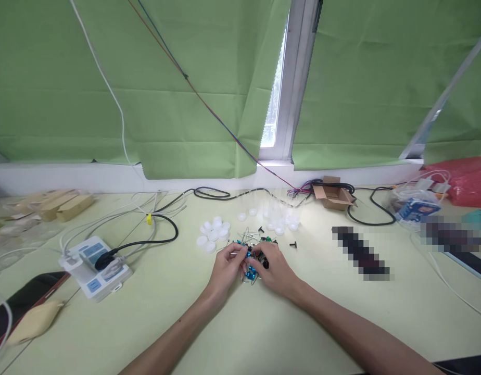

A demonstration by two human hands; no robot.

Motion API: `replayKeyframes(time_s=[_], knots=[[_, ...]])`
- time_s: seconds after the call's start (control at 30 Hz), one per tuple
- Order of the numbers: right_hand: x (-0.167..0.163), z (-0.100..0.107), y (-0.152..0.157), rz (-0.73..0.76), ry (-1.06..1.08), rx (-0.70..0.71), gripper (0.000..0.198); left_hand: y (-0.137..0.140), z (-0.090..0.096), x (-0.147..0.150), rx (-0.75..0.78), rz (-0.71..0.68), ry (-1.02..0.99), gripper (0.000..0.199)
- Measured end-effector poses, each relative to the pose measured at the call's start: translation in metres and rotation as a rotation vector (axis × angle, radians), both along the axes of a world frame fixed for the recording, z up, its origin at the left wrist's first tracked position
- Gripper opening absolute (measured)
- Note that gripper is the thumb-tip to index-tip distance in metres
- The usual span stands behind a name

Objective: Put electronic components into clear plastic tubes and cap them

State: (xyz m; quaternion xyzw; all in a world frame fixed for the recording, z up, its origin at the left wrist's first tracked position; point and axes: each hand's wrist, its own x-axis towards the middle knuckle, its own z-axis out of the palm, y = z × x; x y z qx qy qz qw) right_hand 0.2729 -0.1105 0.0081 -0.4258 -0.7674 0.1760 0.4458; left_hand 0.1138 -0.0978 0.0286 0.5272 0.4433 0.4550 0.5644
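Observation:
My left hand point(229, 264) and my right hand point(277, 268) meet over a small pile of parts in the middle of the table. The fingers of my left hand are pinched on a small blue part; its exact kind is too small to make out. Curled in close from the right, my right hand has its fingertips at the same cluster, and what they grip is partly hidden. Blue metallic pieces point(251, 273) with thin wires show below the fingers. Thin metal rods point(246, 234) and black and green bits lie just behind. Two black T-shaped pieces, one of them point(293, 245) to the right, lie apart.
White round caps point(211, 237) lie left of the pile, with clear tubes point(279, 216) standing behind. A power strip point(96, 268) with cables is at left, near a beige computer mouse point(36, 320). An open cardboard box point(334, 195) stands at the back, and a red bag point(469, 182) at right.

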Motion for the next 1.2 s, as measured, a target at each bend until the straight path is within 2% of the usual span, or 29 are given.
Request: replayKeyframes(time_s=[0.27, 0.73, 1.0, 1.2], knots=[[-0.0002, -0.0001, 0.0007, -0.016, -0.024, -0.007, 0.011, -0.0009, 0.001, 0.0013, -0.005, 0.009, -0.031, 0.031], [0.0, 0.0002, -0.0011, -0.011, -0.005, -0.021, 0.003, -0.0019, 0.004, 0.0016, -0.012, 0.01, -0.02, 0.031], [0.0, 0.0004, 0.0001, -0.015, -0.024, -0.014, 0.013, -0.0011, 0.0024, 0.0011, -0.003, 0.002, -0.032, 0.032], [-0.0003, 0.0, -0.0009, -0.001, -0.006, -0.007, 0.003, -0.0016, 0.0041, 0.0016, -0.01, 0.023, -0.021, 0.03]])
